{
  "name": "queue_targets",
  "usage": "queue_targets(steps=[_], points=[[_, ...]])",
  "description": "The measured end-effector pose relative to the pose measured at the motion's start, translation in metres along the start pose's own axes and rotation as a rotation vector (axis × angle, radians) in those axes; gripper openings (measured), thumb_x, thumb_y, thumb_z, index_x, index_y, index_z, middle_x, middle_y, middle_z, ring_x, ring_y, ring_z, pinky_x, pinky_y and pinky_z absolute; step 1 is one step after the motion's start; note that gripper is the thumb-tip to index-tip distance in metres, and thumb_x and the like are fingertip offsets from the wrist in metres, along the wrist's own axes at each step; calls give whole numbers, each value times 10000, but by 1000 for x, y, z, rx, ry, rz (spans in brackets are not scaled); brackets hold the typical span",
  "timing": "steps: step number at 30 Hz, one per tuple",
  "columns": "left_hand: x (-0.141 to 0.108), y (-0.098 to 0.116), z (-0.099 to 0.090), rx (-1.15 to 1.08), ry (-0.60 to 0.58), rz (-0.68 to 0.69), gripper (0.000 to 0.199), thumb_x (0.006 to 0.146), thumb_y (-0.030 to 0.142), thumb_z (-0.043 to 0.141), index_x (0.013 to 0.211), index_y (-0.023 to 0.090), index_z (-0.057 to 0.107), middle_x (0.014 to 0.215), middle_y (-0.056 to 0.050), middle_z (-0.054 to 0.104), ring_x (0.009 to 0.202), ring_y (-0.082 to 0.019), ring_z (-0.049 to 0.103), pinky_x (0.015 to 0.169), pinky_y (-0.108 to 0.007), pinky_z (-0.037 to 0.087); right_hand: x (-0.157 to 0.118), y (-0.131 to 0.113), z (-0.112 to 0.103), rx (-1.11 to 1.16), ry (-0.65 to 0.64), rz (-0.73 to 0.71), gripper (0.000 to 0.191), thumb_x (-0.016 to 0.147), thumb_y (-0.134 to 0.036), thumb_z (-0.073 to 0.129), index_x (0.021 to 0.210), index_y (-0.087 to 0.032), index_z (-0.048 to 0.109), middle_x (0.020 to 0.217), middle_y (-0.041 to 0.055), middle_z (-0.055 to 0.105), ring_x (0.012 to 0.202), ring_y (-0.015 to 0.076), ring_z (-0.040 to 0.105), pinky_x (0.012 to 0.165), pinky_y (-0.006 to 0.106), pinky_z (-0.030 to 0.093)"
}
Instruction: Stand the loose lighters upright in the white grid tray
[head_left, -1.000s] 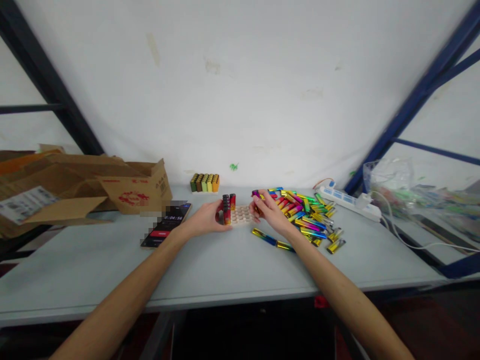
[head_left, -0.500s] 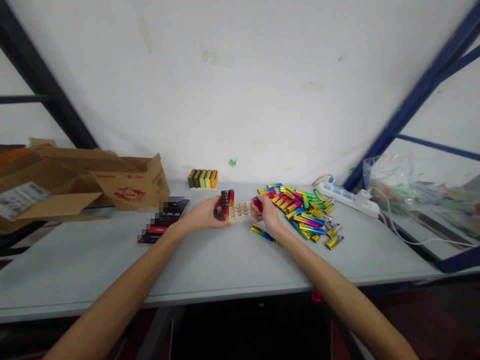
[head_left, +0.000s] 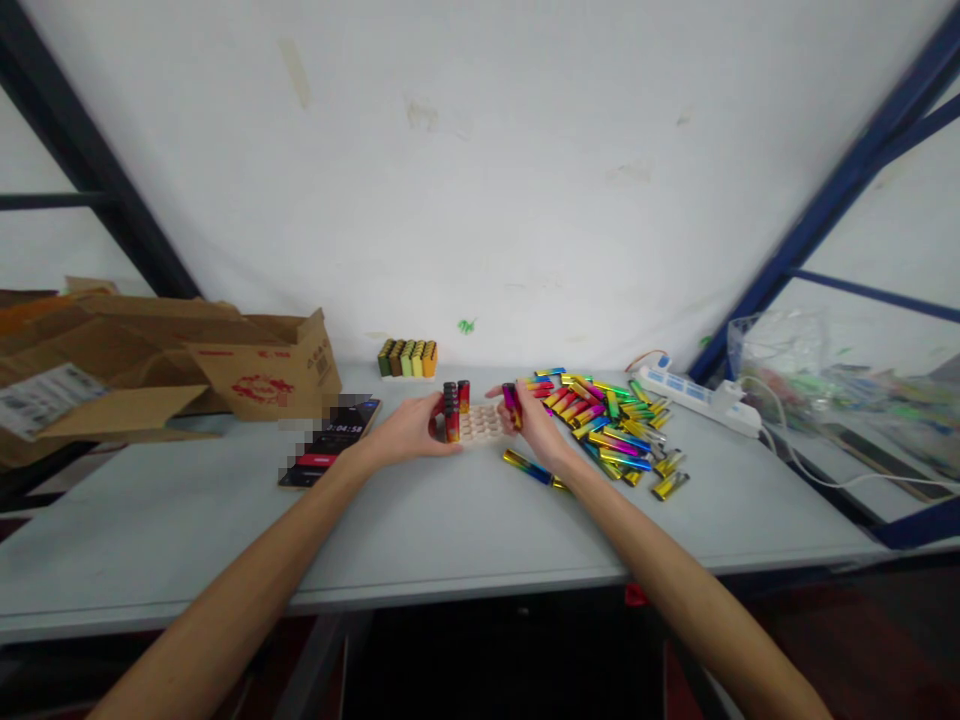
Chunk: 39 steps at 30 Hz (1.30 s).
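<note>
A white tray [head_left: 480,426] with rows of round holes lies on the table between my hands. Red lighters [head_left: 452,420] with black tops stand upright in its left end. My left hand [head_left: 412,428] is curled round that end, thumb in front and fingers behind the lighters. Just over the tray's right end, my right hand [head_left: 534,422] grips a purple-and-red lighter [head_left: 512,405], held nearly upright with the index finger stretched toward the left. Beside that hand spreads a pile of shiny, multicoloured lighters [head_left: 600,425]. One blue-and-gold lighter [head_left: 527,466] lies just below my right wrist.
A filled tray of green-to-orange lighters [head_left: 407,360] stands against the wall. To the left are a phone [head_left: 334,440] showing a timer and open cardboard boxes [head_left: 262,375]. A power strip [head_left: 697,395] with a white cable lies at the right, near clear plastic bags [head_left: 780,345].
My right hand has turned the purple-and-red lighter so more of its length shows, and its index finger has extended. The left hand keeps its place at the tray.
</note>
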<state>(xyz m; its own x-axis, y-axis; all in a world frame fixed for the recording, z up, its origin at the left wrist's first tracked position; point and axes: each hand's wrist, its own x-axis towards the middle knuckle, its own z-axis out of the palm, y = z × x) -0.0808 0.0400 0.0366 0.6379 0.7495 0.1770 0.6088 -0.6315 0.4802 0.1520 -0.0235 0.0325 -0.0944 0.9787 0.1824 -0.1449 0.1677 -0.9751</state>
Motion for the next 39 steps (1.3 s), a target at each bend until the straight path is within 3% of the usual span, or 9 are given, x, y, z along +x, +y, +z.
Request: queue_targets(steps=[3, 7, 11, 18, 24, 31, 34, 36, 39], points=[[0, -2, 0, -10, -3, 8, 592, 689, 542, 804, 1094, 172, 582, 969, -65, 733, 779, -240, 679, 677, -316, 493, 4, -2, -4, -151, 8, -77, 470, 952, -646, 522, 1071, -211, 651, 747, -29, 503, 660, 133, 484, 617, 261, 400], [0, -2, 1, -20, -8, 2, 612, 689, 555, 802, 1112, 170, 583, 939, -61, 729, 753, -233, 667, 664, -316, 489, 18, -1, -7, -269, -19, -177, 378, 931, -567, 614, 1029, -202, 621, 843, 5, 661, 794, 154, 614, 770, 288, 491], [0, -1, 0, -19, -15, 3, 630, 693, 558, 798, 1140, 168, 584, 917, -52, 728, 737, -228, 665, 660, -313, 488, 35, 7, -2, -354, 57, -240, 331, 929, -529, 639, 1037, -221, 589, 946, 40, 754, 941, 193, 707, 826, 320, 552], [0, -1, 0, -12, -18, 3, 628, 699, 551, 799, 1147, 167, 585, 950, -62, 734, 762, -242, 678, 682, -323, 496, 38, 22, 10, -715, 107, -424, 273, 985, -446, 606, 1100, -202, 648, 1088, 89, 699, 839, 170, 708, 708, 287, 589], [1, -5, 2, 10, -13, 19, 628, 698, 578, 798, 1119, 167, 577, 923, -56, 721, 745, -242, 664, 659, -321, 483, 34, 16, 6, -947, 40, -533, 176, 1014, -281, 589, 1146, -186, 659, 1059, 98, 661, 941, 207, 672, 896, 360, 564], [0, -2, 0, -10, -2, 32, 582, 701, 577, 799, 1071, 190, 571, 944, -48, 721, 737, -226, 652, 656, -310, 477, 32, 15, 17, -1001, -33, -436, 419, 968, -180, 635, 1376, -155, 543, 1008, 84, 692, 886, 203, 656, 867, 349, 539], [0, 0, -1, -14, -11, 9, 590, 689, 579, 798, 1066, 184, 572, 932, -48, 713, 747, -228, 645, 653, -309, 474, 29, 6, 2, -983, -27, -456, 399, 967, -227, 656, 1352, -172, 567, 964, 59, 713, 867, 190, 663, 864, 330, 523], [0, 0, -1, 0, -12, -6, 582, 675, 589, 797, 1028, 186, 570, 908, -47, 703, 742, -230, 637, 646, -311, 468, 26, -3, -20, -1031, 5, -468, 234, 966, -229, 652, 1193, -174, 660, 971, 71, 718, 891, 197, 668, 870, 328, 509], [0, 1, -2, 13, -18, -14, 573, 665, 616, 790, 978, 196, 558, 877, -41, 688, 725, -233, 632, 625, -313, 455, 21, -14, -59, -1210, 1, -334, 98, 950, -163, 636, 976, -168, 731, 945, 90, 724, 856, 209, 668, 840, 335, 498]])
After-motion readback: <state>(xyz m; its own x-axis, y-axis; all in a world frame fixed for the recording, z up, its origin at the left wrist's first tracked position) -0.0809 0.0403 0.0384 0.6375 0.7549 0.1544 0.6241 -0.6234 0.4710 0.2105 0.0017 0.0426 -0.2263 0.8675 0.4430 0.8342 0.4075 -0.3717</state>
